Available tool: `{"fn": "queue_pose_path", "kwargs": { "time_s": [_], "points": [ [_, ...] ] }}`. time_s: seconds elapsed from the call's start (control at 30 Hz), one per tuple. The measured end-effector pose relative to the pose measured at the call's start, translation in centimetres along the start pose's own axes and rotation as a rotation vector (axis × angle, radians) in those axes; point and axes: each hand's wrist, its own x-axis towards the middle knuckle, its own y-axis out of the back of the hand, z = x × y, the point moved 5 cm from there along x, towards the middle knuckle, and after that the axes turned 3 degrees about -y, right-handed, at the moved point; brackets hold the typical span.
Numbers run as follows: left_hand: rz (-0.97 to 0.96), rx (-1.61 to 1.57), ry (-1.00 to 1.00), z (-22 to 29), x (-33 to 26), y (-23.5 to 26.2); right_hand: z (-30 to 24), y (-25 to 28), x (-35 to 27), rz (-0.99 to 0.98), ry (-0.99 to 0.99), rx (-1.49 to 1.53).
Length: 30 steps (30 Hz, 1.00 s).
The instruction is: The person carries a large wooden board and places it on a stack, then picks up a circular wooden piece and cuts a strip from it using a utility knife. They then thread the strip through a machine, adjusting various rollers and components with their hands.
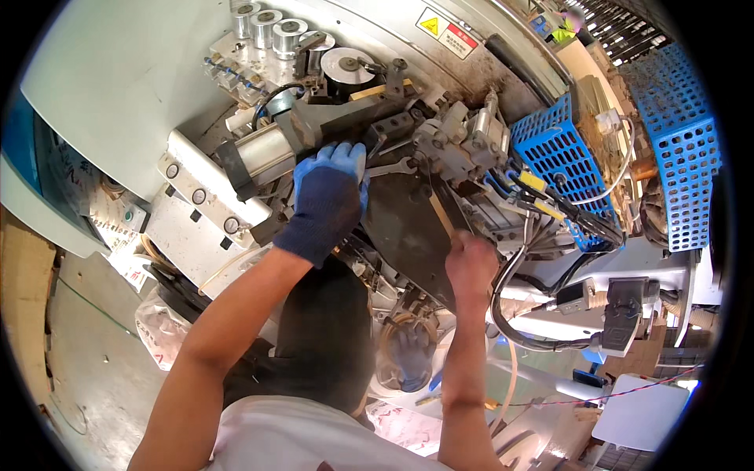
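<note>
My left hand (330,192), in a blue knitted work glove, is over the machine's metal parts beside a silver cylinder (263,153). Its fingers are bent, and an open-ended wrench (391,167) sticks out from its right side; the undersides of the fingers are hidden. Bare and closed, my right hand (471,263) grips a thin tan strip (442,213) that points up and away over a dark flat plate (404,224). At the strip's far end sits a cluster of metal blocks and fittings (459,141).
Blue perforated baskets (569,145) and black cables (503,290) stand to the right. Round metal rollers (290,35) line the far left, above a white panel with gauges (200,192). A grey-blue glove (412,353) lies below the plate. A far-off person (567,30) wears bright yellow.
</note>
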Motion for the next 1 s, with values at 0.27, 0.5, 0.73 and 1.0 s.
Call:
{"fn": "queue_pose_path", "kwargs": {
  "time_s": [0.27, 0.5, 0.73, 1.0],
  "points": [
    [-0.253, 0.396, 0.173, 0.1, 2.7, -4.7, -0.8, -1.0, 2.3, -0.025, 0.018, -0.084],
    [-0.167, 0.433, 0.117, -0.6, 2.2, -5.6, -0.6, -1.7, 2.6, -0.013, 0.031, -0.016],
    [-0.13, 0.434, 0.119, 0.2, 1.8, -5.0, -0.4, -1.9, 2.3, 0.091, 0.131, -0.064],
    [0.027, 0.398, 0.12, -0.7, 1.4, -6.0, -0.2, -2.1, 2.6, 0.03, 0.097, -0.036]
  ]
}}
